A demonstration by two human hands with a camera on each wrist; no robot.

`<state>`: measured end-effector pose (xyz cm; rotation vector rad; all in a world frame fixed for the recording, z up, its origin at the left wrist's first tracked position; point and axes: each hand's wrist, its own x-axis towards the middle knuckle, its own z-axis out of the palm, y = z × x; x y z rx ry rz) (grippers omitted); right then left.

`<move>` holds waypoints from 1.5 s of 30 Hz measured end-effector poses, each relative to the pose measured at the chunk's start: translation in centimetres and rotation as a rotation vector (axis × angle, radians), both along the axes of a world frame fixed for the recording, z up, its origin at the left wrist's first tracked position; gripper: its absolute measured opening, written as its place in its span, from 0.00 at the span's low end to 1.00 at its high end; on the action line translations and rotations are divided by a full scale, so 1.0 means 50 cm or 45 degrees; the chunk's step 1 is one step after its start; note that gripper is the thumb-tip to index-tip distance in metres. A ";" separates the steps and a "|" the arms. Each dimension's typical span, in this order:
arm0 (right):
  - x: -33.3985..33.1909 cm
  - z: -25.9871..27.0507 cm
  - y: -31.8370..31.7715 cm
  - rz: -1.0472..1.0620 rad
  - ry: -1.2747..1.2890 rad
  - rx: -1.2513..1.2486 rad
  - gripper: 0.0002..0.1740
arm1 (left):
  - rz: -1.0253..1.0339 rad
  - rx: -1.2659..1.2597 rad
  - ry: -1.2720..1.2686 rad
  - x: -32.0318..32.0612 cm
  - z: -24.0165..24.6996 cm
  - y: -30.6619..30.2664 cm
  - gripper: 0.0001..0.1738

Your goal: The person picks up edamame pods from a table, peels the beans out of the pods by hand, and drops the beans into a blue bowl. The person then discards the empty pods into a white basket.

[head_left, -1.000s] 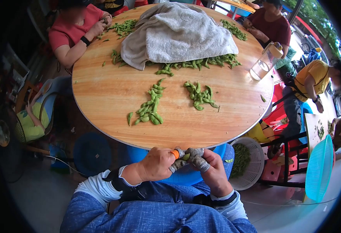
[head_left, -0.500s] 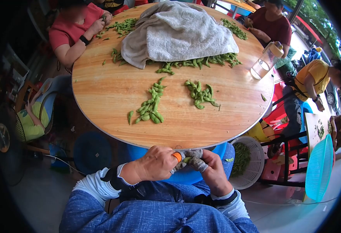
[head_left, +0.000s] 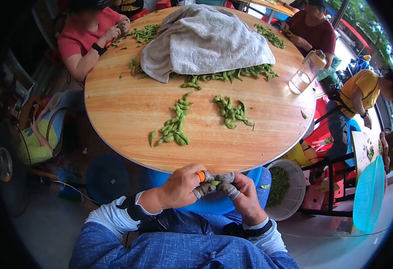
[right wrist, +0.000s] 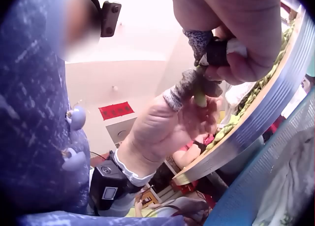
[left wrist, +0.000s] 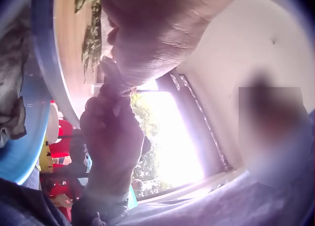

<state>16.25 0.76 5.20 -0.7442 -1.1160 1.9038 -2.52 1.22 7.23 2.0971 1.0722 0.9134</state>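
Just below the table's near edge, both hands meet at one green edamame pod [head_left: 215, 183]. My left hand [head_left: 178, 186] pinches the pod between thumb and finger; grey knit finger covers and an orange band show on its fingers. From the other side my right hand [head_left: 248, 199] pinches it too, also wearing grey covers. In the right wrist view an end of the pod [right wrist: 200, 99] sticks out below the covered fingertips. A blue basin [head_left: 210, 207] lies beneath the hands. On the table sit a long pile of pods [head_left: 175, 125] and a smaller pile [head_left: 229, 112].
A grey towel [head_left: 214, 45] covers a heap on the round wooden table [head_left: 120, 112], with pods along its edge. A water bottle [head_left: 300, 80] stands at the right. A white basket [head_left: 297, 188] of pods sits on the floor. Several people are around the tables.
Both hands stay at the table edge around the pod. The left hand's fingers have shifted and turned slightly, showing more of the pod than half a second ago. The piles look unchanged.
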 end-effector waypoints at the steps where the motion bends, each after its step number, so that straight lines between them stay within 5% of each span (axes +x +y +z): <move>1: -0.001 0.004 0.001 -0.015 -0.040 0.022 0.12 | 0.040 0.128 0.156 -0.005 0.015 0.000 0.12; 4: -0.003 0.027 0.002 -0.061 -0.155 0.092 0.11 | 0.130 0.119 0.330 -0.009 0.046 -0.012 0.11; 10: -0.017 0.013 -0.006 -0.127 -0.412 0.275 0.09 | 0.026 -0.496 -0.140 0.002 0.023 -0.004 0.06; 18: -0.037 0.034 -0.007 -0.251 -0.624 0.581 0.06 | 0.062 -0.633 -0.370 0.015 -0.012 0.000 0.08; 22: -0.022 0.026 0.000 -0.209 -0.497 0.415 0.07 | -0.008 -0.719 -0.724 0.019 -0.036 0.006 0.07; 24: -0.015 0.031 0.001 -0.160 -0.379 0.291 0.08 | -0.076 -1.043 -0.921 0.011 -0.027 0.011 0.06; 30: -0.024 0.048 -0.006 -0.517 -0.745 0.874 0.16 | -0.050 -1.330 -1.178 -0.001 -0.004 0.019 0.05; 33: -0.033 0.037 -0.019 -0.597 -0.692 0.587 0.15 | -0.103 -1.313 -1.159 0.006 -0.008 0.018 0.05; 36: -0.015 0.032 -0.002 -0.330 -0.767 0.828 0.18 | -0.100 -1.293 -1.015 0.007 -0.009 0.016 0.07; 43: 0.005 0.018 0.005 -0.048 -0.259 0.152 0.12 | -0.109 -0.837 -0.789 0.009 -0.004 0.015 0.07; 45: 0.009 0.029 0.008 0.074 -0.130 0.116 0.13 | -0.193 -1.091 -0.765 -0.007 0.005 0.029 0.08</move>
